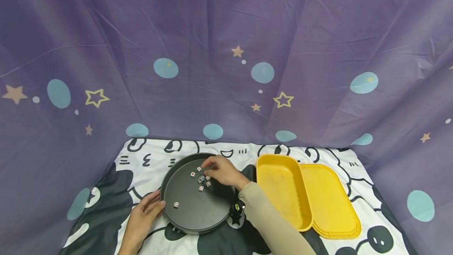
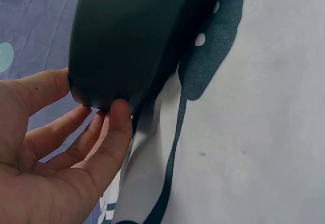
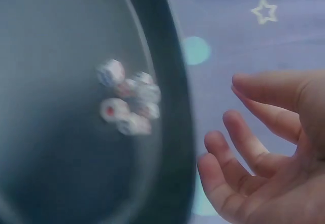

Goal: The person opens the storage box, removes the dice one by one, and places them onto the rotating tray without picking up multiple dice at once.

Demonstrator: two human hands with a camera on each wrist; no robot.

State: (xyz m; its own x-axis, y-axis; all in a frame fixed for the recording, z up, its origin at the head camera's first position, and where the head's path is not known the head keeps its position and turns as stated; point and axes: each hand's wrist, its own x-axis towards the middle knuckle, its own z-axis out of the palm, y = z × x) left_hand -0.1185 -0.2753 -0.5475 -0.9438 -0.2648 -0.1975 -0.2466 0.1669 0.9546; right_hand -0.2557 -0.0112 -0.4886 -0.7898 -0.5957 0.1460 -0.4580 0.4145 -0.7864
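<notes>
A round black pan [image 1: 192,217] with a raised wall lies on the patterned cloth. Several small white dice sit inside it, most of them clustered toward its back, with a single die [image 1: 176,204] apart at the front left. My left hand [image 1: 144,212] grips the pan's left side; the left wrist view has its thumb and fingertips spread across the pan's wall [image 2: 122,41]. Over the back right of the pan hovers my right hand [image 1: 223,170], close to the dice cluster. In the right wrist view, nothing shows between its loosely bent fingers [image 3: 249,137], and the dice [image 3: 114,109] look blurred.
To the right of the pan stands a yellow box [image 1: 283,184], which the right forearm [image 1: 269,215] partly covers. Its flat yellow lid [image 1: 332,200] lies against the box's right side. A purple curtain [image 1: 212,30] hangs behind the cloth-covered table [image 1: 155,148].
</notes>
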